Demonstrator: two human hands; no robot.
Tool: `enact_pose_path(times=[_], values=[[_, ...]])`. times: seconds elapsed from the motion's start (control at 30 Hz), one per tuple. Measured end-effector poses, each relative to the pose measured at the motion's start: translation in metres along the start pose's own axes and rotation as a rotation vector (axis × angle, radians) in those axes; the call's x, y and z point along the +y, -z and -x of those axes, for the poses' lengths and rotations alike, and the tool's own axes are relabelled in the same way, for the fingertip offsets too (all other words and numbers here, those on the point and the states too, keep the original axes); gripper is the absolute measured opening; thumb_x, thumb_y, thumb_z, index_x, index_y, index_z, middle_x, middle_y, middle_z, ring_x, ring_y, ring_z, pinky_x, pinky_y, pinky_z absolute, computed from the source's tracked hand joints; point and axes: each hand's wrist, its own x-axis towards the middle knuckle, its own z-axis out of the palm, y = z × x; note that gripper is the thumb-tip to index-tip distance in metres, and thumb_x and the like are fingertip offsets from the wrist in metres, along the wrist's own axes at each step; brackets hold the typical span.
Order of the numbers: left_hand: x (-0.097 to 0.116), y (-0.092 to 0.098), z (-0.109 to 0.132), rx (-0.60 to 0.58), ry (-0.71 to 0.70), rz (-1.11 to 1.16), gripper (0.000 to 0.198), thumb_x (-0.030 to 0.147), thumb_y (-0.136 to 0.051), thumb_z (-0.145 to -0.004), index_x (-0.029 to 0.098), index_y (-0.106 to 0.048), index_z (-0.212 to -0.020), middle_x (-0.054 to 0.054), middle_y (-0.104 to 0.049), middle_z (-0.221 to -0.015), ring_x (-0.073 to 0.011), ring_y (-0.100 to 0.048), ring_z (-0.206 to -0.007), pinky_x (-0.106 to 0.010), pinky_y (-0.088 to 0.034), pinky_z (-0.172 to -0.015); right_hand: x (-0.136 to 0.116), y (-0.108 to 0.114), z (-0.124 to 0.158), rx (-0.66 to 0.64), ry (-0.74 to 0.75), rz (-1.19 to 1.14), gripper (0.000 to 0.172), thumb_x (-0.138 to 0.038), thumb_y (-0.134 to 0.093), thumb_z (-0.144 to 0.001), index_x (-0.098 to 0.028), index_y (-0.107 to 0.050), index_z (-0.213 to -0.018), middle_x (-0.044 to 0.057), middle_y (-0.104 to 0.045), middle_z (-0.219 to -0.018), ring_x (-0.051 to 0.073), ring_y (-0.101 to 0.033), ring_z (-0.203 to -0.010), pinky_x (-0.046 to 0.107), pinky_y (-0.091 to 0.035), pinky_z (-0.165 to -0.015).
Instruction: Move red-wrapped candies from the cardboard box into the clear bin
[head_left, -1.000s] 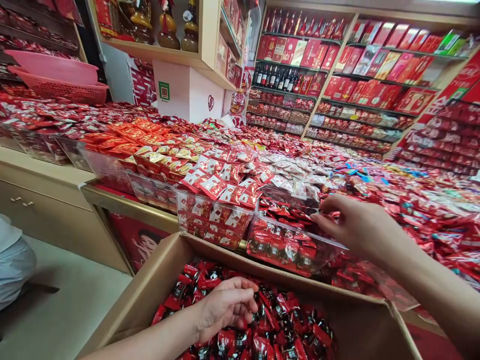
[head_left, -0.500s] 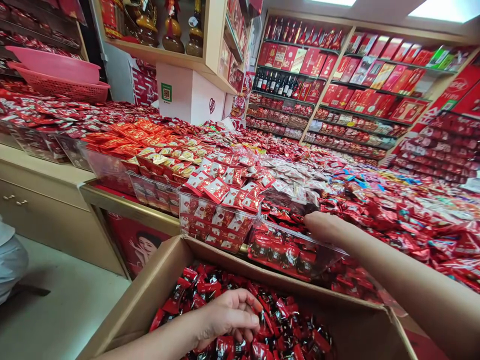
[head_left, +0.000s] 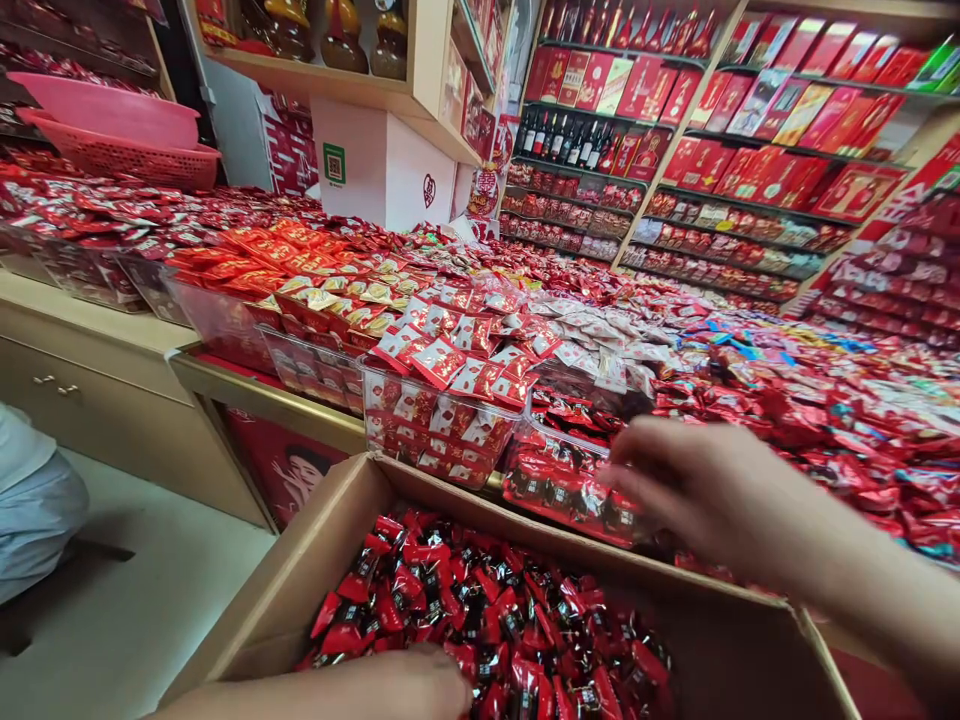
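Red-and-black candies (head_left: 540,640), brown carton (head_left: 319,560), red-and-white packets (head_left: 439,362), orange-red packets (head_left: 262,250), pink basin (head_left: 105,108)

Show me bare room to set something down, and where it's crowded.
Bare floor lies between the cardboard box, the wooden cabinet and pale clothing at left; a narrow ledge runs before the leftmost bins. Crowded: the bins, heaped with packets, and the box, piled with red wrapped pieces.

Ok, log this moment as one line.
left hand: low at red-and-black packets in cardboard box, grip hidden | right hand: at clear bin, blurred, grip unclear | box: in front of bin
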Motion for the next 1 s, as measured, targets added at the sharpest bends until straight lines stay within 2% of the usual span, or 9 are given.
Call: enact_pose_path(times=[0.07, 0.13, 0.2, 0.3, 0.37, 0.47, 0.67, 0.9, 1.0], values=[[-0.002, -0.019, -0.010, 0.001, -0.001, -0.114, 0.016, 0.008, -0.057, -0.052, 0.018, -0.064, -0.062, -0.013, -0.062, -0.070, -0.0301, -0.055, -0.074, -0.040, -0.040, -0.062, -0.027, -0.030, 0.026, -0.179, 0.104, -0.222, 0.018, -0.035, -0.046, -0.075, -0.023, -0.057, -0.068, 0.000, -0.058, -0.062, 0.011, -0.052, -0.052, 0.020, -0.039, -0.047], [-0.001, -0.030, -0.020, -0.024, 0.027, -0.186, 0.015, 0.004, -0.058, -0.050, 0.017, -0.063, -0.055, -0.015, -0.063, -0.069, -0.0337, -0.056, -0.074, -0.045, -0.039, -0.060, -0.043, -0.082, 0.047, -0.431, 0.158, -0.265, 0.009, -0.028, -0.056, -0.067, -0.021, -0.059, -0.072, 0.002, -0.061, -0.071, 0.015, -0.057, -0.060, 0.022, -0.044, -0.053], [0.000, -0.034, -0.024, -0.084, 0.036, -0.217, 0.014, 0.003, -0.060, -0.047, 0.017, -0.060, -0.048, -0.015, -0.062, -0.062, -0.0347, -0.056, -0.066, -0.046, -0.039, -0.055, -0.046, -0.142, 0.062, -0.690, 0.131, -0.207, 0.029, -0.019, -0.061, -0.061, -0.016, -0.059, -0.090, 0.009, -0.061, -0.088, 0.022, -0.059, -0.073, 0.027, -0.048, -0.063], [0.000, -0.027, -0.021, -0.109, -0.027, -0.271, 0.011, 0.006, -0.058, -0.051, 0.016, -0.058, -0.048, -0.014, -0.059, -0.052, -0.0317, -0.056, -0.056, -0.042, -0.040, -0.051, -0.040, -0.215, 0.075, -0.759, 0.013, -0.232, 0.055, -0.012, -0.062, -0.056, -0.012, -0.050, -0.110, 0.016, -0.051, -0.110, 0.029, -0.049, -0.100, 0.033, -0.042, -0.081], [0.001, -0.018, -0.015, -0.099, -0.079, -0.263, 0.009, 0.007, -0.057, -0.051, 0.017, -0.059, -0.050, -0.012, -0.057, -0.048, -0.0292, -0.055, -0.052, -0.038, -0.039, -0.048, -0.037, -0.239, 0.080, -0.762, -0.069, -0.269, 0.066, -0.007, -0.060, -0.053, -0.012, -0.044, -0.117, 0.018, -0.045, -0.118, 0.029, -0.045, -0.105, 0.034, -0.040, -0.085], [0.005, -0.001, -0.008, -0.046, -0.069, -0.171, 0.007, 0.016, -0.062, -0.047, 0.019, -0.059, -0.053, -0.006, -0.054, -0.045, -0.0238, -0.051, -0.046, -0.032, -0.037, -0.043, -0.039, -0.244, 0.082, -0.783, -0.193, -0.290, 0.075, -0.004, -0.060, -0.047, -0.012, -0.041, -0.118, 0.019, -0.044, -0.118, 0.031, -0.052, -0.096, 0.037, -0.044, -0.079], [0.015, 0.031, -0.005, -0.005, 0.072, -0.098, 0.022, 0.028, -0.059, -0.054, 0.022, -0.062, -0.075, -0.006, -0.061, -0.067, -0.0222, -0.054, -0.057, -0.029, -0.037, -0.046, -0.042, -0.223, 0.078, -0.795, -0.202, -0.290, 0.046, -0.006, -0.059, -0.051, -0.005, -0.059, -0.097, 0.021, -0.059, -0.095, 0.032, -0.058, -0.084, 0.037, -0.047, -0.072], [0.014, 0.042, -0.003, 0.059, 0.060, 0.073, 0.034, 0.031, -0.054, -0.060, 0.023, -0.058, -0.093, -0.007, -0.062, -0.078, -0.0250, -0.056, -0.072, -0.030, -0.041, -0.057, -0.038, -0.217, 0.078, -0.795, -0.211, -0.248, 0.046, -0.001, -0.056, -0.052, -0.009, -0.059, -0.096, 0.018, -0.062, -0.093, 0.031, -0.058, -0.084, 0.038, -0.046, -0.071], [0.012, 0.044, -0.002, 0.083, 0.063, 0.112, 0.040, 0.031, -0.055, -0.059, 0.023, -0.056, -0.098, -0.007, -0.062, -0.083, -0.0260, -0.055, -0.078, -0.032, -0.040, -0.063, -0.034, -0.217, 0.078, -0.788, -0.226, -0.225, 0.032, -0.004, -0.052, -0.055, -0.013, -0.064, -0.083, 0.014, -0.066, -0.082, 0.028, -0.061, -0.077, 0.035, -0.047, -0.065]])
